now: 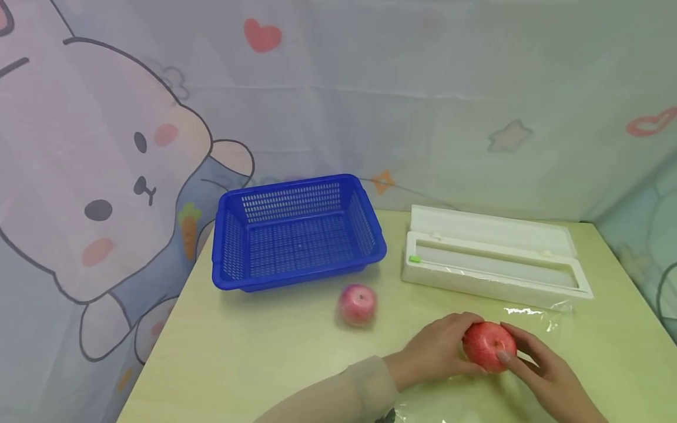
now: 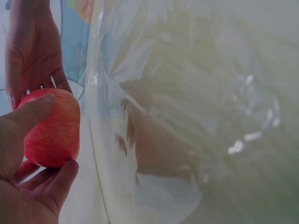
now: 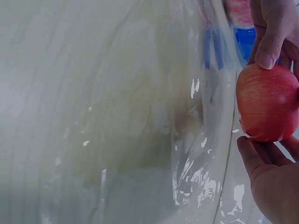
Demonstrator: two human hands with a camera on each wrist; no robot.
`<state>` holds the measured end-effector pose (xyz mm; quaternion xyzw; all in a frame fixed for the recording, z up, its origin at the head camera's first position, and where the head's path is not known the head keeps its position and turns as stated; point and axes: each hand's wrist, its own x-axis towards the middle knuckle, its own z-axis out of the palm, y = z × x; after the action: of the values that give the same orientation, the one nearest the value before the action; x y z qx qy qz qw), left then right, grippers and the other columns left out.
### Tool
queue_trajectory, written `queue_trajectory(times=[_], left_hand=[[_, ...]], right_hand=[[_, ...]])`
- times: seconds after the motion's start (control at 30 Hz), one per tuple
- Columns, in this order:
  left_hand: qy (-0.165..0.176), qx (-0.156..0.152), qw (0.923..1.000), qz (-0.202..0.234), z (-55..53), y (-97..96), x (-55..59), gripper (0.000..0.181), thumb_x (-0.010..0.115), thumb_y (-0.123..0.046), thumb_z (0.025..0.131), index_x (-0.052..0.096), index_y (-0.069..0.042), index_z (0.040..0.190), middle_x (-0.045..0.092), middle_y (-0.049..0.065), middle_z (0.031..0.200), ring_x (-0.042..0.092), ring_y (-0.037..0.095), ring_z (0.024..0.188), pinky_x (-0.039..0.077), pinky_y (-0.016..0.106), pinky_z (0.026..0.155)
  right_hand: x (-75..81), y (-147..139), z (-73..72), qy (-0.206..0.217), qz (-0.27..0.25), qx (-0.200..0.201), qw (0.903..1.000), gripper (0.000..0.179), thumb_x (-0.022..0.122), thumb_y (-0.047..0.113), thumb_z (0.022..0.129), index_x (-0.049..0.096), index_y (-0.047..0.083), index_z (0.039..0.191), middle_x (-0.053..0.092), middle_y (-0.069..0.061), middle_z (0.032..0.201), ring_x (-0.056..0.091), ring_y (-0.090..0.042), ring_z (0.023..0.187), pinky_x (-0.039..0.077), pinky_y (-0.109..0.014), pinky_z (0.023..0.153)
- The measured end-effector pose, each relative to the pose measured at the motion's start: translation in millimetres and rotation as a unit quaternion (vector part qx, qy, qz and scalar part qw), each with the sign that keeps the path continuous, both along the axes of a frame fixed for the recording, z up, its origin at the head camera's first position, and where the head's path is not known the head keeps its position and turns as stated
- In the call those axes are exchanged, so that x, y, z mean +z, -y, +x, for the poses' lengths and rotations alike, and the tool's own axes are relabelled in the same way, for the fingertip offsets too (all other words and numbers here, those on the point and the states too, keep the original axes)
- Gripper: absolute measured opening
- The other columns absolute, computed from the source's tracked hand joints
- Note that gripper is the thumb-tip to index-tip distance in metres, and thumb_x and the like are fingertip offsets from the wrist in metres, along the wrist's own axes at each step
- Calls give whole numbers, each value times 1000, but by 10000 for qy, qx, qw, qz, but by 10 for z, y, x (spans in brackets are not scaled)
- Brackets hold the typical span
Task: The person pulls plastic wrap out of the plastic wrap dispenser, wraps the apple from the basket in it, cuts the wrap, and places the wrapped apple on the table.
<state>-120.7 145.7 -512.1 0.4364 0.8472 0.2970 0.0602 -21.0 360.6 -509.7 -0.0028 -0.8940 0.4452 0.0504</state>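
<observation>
Between my two hands is a red apple (image 1: 483,346), lifted over a sheet of clear plastic wrap (image 2: 224,116) that lies on the table. My left hand (image 1: 436,352) grips the apple from the left side, thumb and fingers curled round it. From the right, my right hand (image 1: 552,373) holds it too, its thumb on the front near the stem hollow. In the right wrist view the apple (image 3: 267,102) shows whole skin, with the film beside it. A second, paler pink apple (image 1: 357,305) rests on the table left of my hands.
A blue plastic basket (image 1: 298,275) with slotted walls stands at the back left. At the back right sits a white cling film dispenser (image 1: 492,285), lid raised, with a green slider (image 1: 415,259); film extends from its front. A printed cloth (image 1: 338,117) hangs behind the table.
</observation>
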Motion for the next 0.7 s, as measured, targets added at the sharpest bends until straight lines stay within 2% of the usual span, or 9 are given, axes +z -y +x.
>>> queue_trajectory(times=[0.17, 0.4, 0.7], left_hand=[[193, -49, 9997, -172, 26, -23, -20, 73, 89, -47, 88, 52, -24, 147, 64, -14, 134, 58, -6, 116, 42, 7, 97], [280, -112, 9990, -339, 74, -50, -68, 72, 89, -45, 87, 51, -27, 146, 63, -15, 131, 57, -7, 110, 43, 7, 92], [107, -145, 9992, -371, 79, -49, -131, 72, 88, -48, 88, 51, -24, 145, 64, -13, 129, 58, -6, 111, 42, 6, 92]], right_hand=[[-47, -41, 37, 28, 40, 67, 10000, 50, 72, 11, 104, 55, -2, 149, 54, 38, 129, 50, 22, 115, 52, -8, 85], [-116, -78, 99, 191, -112, 138, 9997, 51, 72, 10, 103, 55, -4, 149, 52, 39, 133, 49, 23, 117, 54, -10, 84], [-185, -98, 98, 426, -48, 47, 9991, 52, 73, 14, 103, 56, -4, 149, 52, 41, 130, 48, 25, 115, 55, -12, 84]])
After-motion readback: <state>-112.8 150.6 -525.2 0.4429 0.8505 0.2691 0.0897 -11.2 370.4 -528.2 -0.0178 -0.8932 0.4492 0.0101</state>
